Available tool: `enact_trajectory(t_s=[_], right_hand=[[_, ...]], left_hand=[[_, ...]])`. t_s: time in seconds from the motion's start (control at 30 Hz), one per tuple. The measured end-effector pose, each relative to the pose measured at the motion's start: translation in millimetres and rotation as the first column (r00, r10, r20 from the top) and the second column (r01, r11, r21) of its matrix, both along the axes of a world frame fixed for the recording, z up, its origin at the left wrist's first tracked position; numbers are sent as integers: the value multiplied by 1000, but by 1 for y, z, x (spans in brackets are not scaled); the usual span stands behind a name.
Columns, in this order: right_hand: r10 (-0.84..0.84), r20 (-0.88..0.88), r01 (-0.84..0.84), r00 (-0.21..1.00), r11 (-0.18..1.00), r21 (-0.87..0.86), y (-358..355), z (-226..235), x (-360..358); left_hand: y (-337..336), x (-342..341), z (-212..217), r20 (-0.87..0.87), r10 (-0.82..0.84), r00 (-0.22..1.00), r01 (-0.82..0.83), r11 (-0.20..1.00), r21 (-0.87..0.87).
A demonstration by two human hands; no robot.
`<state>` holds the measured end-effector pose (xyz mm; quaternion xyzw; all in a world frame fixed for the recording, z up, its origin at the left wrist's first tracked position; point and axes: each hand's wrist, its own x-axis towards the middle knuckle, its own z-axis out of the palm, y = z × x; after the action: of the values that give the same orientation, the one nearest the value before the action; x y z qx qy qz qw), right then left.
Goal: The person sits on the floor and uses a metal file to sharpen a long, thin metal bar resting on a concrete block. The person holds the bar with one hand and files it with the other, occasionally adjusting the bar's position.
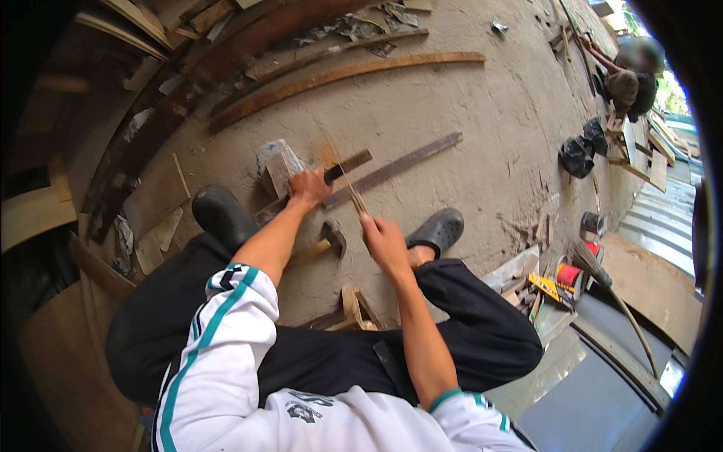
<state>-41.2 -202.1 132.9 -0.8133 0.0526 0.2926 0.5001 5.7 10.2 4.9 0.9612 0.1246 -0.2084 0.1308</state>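
Observation:
My left hand [307, 188] is closed around a dark wood strip [352, 163], pressing it down beside a pale block [279, 173]. In my right hand [385, 242] is a handsaw [355, 194], gripped by its wooden handle. The saw's thin blade, seen nearly edge-on, crosses the strip just right of my left hand. Orange sawdust [329, 153] lies on the ground beyond the cut. A second, longer dark strip [422, 157] rests on the ground, running behind the saw. Between my forearms lies a hammer [331, 239], its head toward my right hand.
Long curved-looking boards [354, 73] lie farther off, with scrap wood at the left. Wood offcuts [352, 305] sit between my legs. To the right are a yellow-handled tool [551, 288], a brush [593, 264] and cans. Another person [633, 79] crouches at the far right.

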Motion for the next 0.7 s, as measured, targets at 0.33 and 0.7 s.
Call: enact_trajectory(t_s=[0.33,0.7], right_hand=[[-67,34,68,997,997,-30,2,-36,5],[-69,2,68,998,993,-100,-53,26,-58]], left_hand=[[-6,4,2,56,39,998,-35,997,-75],[-7,2,6,99,22,995,-19,999,-34]])
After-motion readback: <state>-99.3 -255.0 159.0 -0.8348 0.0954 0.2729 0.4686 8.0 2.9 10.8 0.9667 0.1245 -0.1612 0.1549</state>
